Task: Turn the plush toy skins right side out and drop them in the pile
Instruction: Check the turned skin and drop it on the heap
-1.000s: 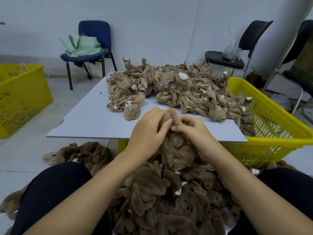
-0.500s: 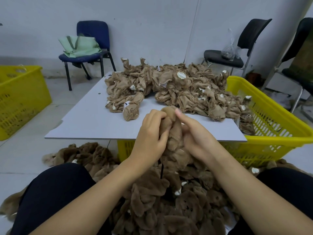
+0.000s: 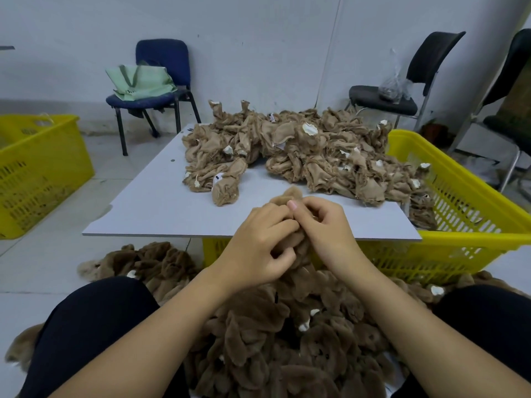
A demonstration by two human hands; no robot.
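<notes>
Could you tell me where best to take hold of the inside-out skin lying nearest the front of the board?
Probably by its rounded near end, coming from the front edge of the board. That skin sticks out of the heap toward the person, so a grip there has bare board on three sides and should not snag neighbours. Both hands are busy now.

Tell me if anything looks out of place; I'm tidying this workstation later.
Some inside-out plush skins have slid off the white board's right edge and hang into the yellow basket. A few furry finished skins lie strewn on the floor, left of the pile.
</notes>
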